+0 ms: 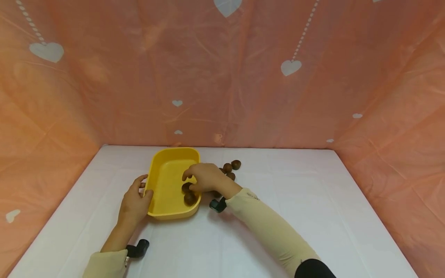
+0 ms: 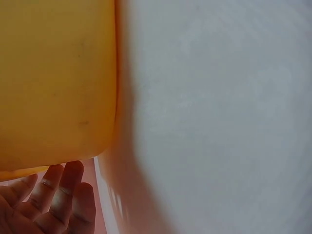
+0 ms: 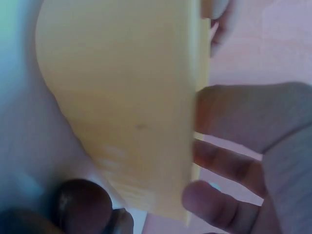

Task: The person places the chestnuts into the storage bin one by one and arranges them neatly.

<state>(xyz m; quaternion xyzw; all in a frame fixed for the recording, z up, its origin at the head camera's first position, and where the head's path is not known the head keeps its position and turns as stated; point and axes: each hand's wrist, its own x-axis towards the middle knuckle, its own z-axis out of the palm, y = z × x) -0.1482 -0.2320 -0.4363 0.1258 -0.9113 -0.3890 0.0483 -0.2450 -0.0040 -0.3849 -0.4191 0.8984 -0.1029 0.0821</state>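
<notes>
A yellow plastic tray [image 1: 170, 211] with raised sides rests on the white table. My left hand [image 1: 133, 202] holds its left side, thumb at the rim and fingers along the outer wall; the left wrist view shows those fingers [image 2: 66, 190] at the wall. My right hand [image 1: 206, 177] reaches over the right rim with bent, spread fingers. In the right wrist view its thumb [image 3: 243, 112] and fingers [image 3: 214, 204] hang over the edge, with nothing seen between them. Below them in the tray lie brown chestnuts [image 1: 189, 198].
More chestnuts [image 1: 236, 165] lie on the table right of the tray, some partly hidden by my right hand and wrist. One chestnut [image 3: 83, 207] shows close to the tray's outer wall. An orange curtain [image 1: 222, 85] with pale hearts surrounds the table's back and sides.
</notes>
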